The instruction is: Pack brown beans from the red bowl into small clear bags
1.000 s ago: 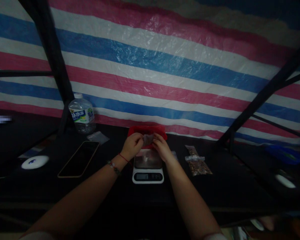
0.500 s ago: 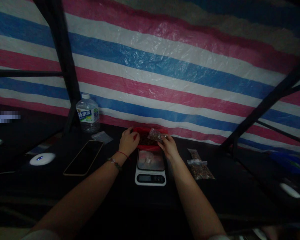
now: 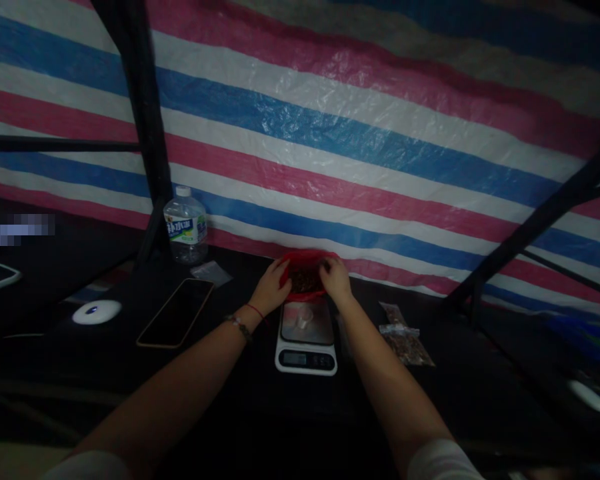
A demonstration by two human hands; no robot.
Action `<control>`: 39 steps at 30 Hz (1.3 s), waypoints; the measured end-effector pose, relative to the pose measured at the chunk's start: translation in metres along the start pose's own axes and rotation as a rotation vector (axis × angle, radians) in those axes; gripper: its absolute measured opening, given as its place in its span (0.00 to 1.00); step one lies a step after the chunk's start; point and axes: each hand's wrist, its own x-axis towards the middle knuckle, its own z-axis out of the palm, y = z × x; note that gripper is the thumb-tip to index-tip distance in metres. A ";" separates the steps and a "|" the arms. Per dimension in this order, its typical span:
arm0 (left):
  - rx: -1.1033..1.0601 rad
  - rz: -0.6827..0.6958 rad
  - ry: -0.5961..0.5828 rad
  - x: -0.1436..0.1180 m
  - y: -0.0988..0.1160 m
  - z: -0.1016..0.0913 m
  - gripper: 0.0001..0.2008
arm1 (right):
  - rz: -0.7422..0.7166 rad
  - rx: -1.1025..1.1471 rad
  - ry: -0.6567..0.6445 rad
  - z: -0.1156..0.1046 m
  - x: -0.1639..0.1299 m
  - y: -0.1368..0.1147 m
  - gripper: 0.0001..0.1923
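A red plastic bag point(image 3: 310, 256) stands open behind a white kitchen scale point(image 3: 307, 371), with loose dark brown bits point(image 3: 304, 281) inside. My left hand point(image 3: 274, 288) is closed on the left side of its rim. On the opposite side, my right hand point(image 3: 335, 279) grips the rim, its fingertips partly hidden inside the mouth. A small clear cup point(image 3: 305, 315) rests on the scale's plate. To the right of my right forearm lie small clear zip bags point(image 3: 406, 345) filled with brown bits.
Left of the scale lie a phone point(image 3: 177, 313), a white rounded device point(image 3: 97, 311) and an empty clear zip bag point(image 3: 212, 273). A large clear bottle point(image 3: 186, 230) stands by a dark frame post point(image 3: 153, 127). Striped plastic sheeting point(image 3: 330, 147) hangs behind the black table.
The small clear bag of brown bits that my right hand held over the red bag is out of sight. Both hands now grip the red bag's rim, and its mouth stands wider.
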 end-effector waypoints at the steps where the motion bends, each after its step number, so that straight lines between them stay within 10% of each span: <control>1: -0.004 0.004 0.001 0.000 0.001 0.000 0.27 | -0.007 -0.014 -0.014 0.001 0.000 0.001 0.15; 23: -0.001 0.021 -0.053 -0.003 0.005 0.002 0.27 | -0.116 -0.125 -0.106 -0.019 -0.001 -0.018 0.15; 39: 0.132 0.053 0.064 -0.003 0.002 0.003 0.24 | 0.104 0.218 0.044 -0.021 -0.011 -0.020 0.10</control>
